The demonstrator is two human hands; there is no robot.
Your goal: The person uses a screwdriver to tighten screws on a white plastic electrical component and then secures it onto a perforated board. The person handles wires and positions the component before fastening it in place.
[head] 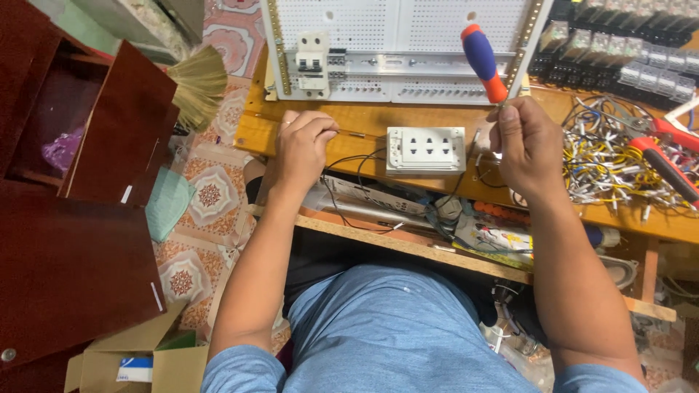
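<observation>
A white wall-socket unit (pixel 426 150) with three outlets lies on the wooden bench (pixel 364 120) between my hands. My left hand (pixel 304 145) pinches a thin dark wire (pixel 360 135) that runs toward the socket's left side. My right hand (pixel 526 142) grips a screwdriver with a blue and orange handle (pixel 483 62); the handle points up and away, and the shaft is hidden by my fingers. More black wires (pixel 349 167) trail from the socket down over the bench edge.
A white perforated panel (pixel 400 29) with a circuit breaker (pixel 312 62) stands behind the socket. A heap of cut wires (pixel 611 153) and red-handled pliers (pixel 666 156) lie at the right. Relays (pixel 626 51) fill the far right. A dark red cabinet (pixel 80 145) and a broom (pixel 198 84) sit at the left.
</observation>
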